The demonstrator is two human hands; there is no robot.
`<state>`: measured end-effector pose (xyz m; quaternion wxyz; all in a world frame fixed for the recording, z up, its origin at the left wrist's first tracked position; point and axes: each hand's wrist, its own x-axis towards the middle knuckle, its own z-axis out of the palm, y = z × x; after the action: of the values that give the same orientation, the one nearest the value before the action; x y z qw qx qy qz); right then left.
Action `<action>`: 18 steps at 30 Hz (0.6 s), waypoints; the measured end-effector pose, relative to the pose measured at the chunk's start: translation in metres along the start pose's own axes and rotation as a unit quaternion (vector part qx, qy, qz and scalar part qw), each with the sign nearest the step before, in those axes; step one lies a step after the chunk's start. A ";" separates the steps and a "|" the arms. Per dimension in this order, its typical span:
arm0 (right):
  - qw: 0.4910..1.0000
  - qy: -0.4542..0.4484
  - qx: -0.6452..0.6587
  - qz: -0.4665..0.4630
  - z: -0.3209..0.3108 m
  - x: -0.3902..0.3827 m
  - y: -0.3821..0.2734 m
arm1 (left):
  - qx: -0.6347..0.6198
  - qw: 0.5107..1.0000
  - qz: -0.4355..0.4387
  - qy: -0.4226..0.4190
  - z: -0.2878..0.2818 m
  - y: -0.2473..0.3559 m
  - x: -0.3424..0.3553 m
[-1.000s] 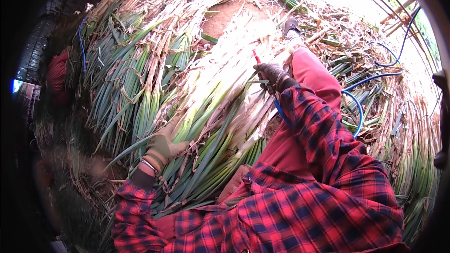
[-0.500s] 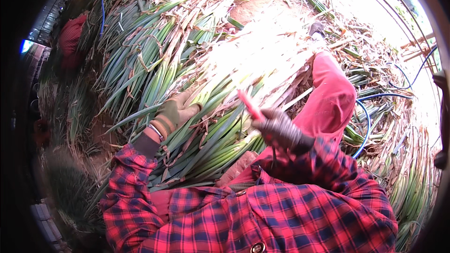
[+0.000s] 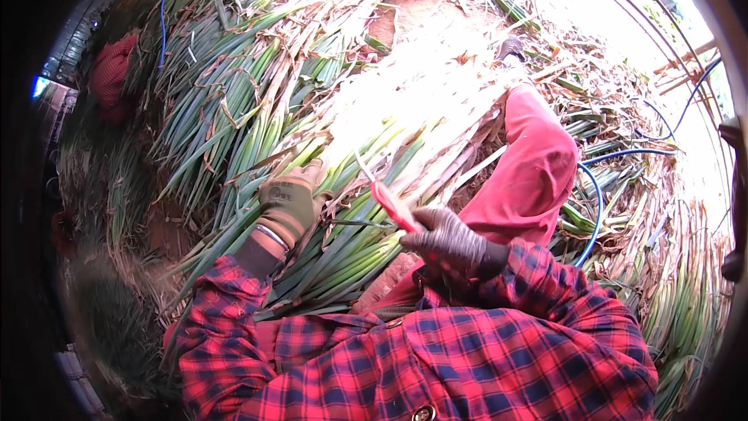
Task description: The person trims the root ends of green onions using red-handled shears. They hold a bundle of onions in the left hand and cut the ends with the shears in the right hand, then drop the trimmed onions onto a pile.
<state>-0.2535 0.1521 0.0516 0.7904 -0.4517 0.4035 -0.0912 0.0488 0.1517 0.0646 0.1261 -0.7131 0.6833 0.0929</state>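
Shirt: I see my red and dark blue plaid flannel shirt (image 3: 436, 366), with a round button low on the front.
Sleeves: long, same plaid, reaching both wrists.
Left hand (image 3: 290, 201): olive-green knit glove, with a brown cuff and a pale stripe.
Right hand (image 3: 448, 243): dark grey textured glove, wrinkled over the fingers (image 3: 425, 243).
Trousers: my red trousers (image 3: 538, 171), creased at the knee.

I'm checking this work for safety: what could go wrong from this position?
The red-handled tool in the right hand points toward the left hand, which grips the green stalks close by; a slip might nick the glove. The tool also sits just above the red trouser leg, which could be caught.
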 end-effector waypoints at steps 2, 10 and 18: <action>0.996 0.048 0.058 0.045 -0.019 0.016 -0.015 | 0.010 1.000 -0.002 -0.010 -0.007 -0.001 -0.002; 0.977 0.182 0.107 -0.005 -0.096 0.080 -0.021 | 0.013 0.999 0.036 -0.039 -0.003 -0.005 0.008; 0.958 0.260 0.121 -0.008 -0.150 0.122 -0.033 | 0.015 0.989 0.065 -0.131 -0.034 -0.005 0.025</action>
<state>-0.2737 -0.0249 -0.0301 0.7061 -0.3170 0.5773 -0.2601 0.0534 0.1182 0.0893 0.2190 -0.6467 0.7073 0.1829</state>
